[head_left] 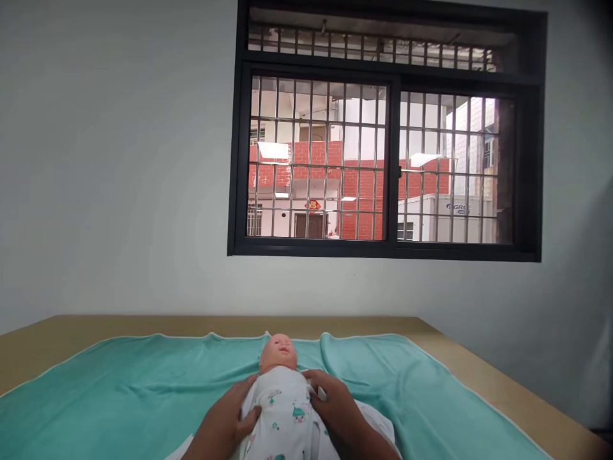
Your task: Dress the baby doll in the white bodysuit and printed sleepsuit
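Note:
A baby doll [278, 352] lies on its back on a teal blanket [119, 390], its head toward the wall. A white printed cloth [286, 415] is wrapped round its body. My left hand [230, 418] lies flat against the doll's left side, fingers spread on the cloth. My right hand [338, 409] presses on the right side of the bundle, fingers stretched over the cloth. Both hands touch the wrapped body just below the doll's shoulders. The lower part of the doll is cut off by the frame's bottom edge.
The blanket covers a light wooden table [479, 367] standing against a pale wall. A black-framed barred window [383, 160] is above, with red brick buildings outside. The table's right edge runs diagonally toward the lower right corner.

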A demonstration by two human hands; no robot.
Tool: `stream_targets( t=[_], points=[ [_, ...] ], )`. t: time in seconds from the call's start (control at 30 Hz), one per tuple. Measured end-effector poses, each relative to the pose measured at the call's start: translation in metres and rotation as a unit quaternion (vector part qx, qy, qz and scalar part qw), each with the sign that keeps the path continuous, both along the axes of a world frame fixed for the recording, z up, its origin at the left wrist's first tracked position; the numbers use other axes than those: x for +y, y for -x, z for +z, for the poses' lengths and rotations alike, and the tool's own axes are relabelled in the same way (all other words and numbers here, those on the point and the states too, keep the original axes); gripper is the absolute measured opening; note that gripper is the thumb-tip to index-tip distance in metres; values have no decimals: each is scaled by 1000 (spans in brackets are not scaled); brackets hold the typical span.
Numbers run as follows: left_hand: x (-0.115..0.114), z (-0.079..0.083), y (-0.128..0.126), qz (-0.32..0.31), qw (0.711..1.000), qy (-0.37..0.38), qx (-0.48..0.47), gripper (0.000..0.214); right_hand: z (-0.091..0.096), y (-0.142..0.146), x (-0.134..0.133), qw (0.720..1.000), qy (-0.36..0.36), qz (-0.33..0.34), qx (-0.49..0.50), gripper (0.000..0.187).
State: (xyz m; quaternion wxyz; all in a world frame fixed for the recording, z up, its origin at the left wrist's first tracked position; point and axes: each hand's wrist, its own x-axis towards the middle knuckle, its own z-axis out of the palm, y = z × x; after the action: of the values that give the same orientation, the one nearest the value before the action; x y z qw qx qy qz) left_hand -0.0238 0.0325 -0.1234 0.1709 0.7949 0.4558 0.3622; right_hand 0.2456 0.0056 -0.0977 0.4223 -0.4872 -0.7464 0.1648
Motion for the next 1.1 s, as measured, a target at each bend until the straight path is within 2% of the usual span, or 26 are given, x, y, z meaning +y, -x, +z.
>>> stream_targets(
  t=[0.17,0.27,0.33,0.4,0.5,0.63,0.77,0.83,0.93,1.1],
  points=[
    [-8,10,-6,22,1000,-5,17,37,-24,2,17,990,-32,-125,-62,14],
    [-12,17,-10,17,1000,6,-15,26,-32,-1,28,983,-34,-162,-81,10],
    [-12,20,-8,4,997,45,-63,20,-32,-2,29,987,-19,-150,-62,7],
    [-12,22,-5,-15,988,99,-117,23,-30,-2,26,992,-2,-125,-29,4],
    [-12,23,0,-42,975,147,-158,26,-25,-1,17,996,-1,-92,-5,10],
    [-15,30,1,-67,975,158,-145,21,-21,0,10,997,-15,-65,25,12],
    [-15,33,6,-106,969,182,-130,18,-14,-3,7,991,38,21,130,10],
    [-12,30,9,-118,968,184,-121,20,-10,-4,6,984,53,59,160,19],
    [-10,26,12,-126,969,182,-113,23,-7,-5,8,984,48,73,156,32],
    [-17,30,9,-121,967,187,-121,20,-7,-10,9,987,54,102,116,19]
  ],
)
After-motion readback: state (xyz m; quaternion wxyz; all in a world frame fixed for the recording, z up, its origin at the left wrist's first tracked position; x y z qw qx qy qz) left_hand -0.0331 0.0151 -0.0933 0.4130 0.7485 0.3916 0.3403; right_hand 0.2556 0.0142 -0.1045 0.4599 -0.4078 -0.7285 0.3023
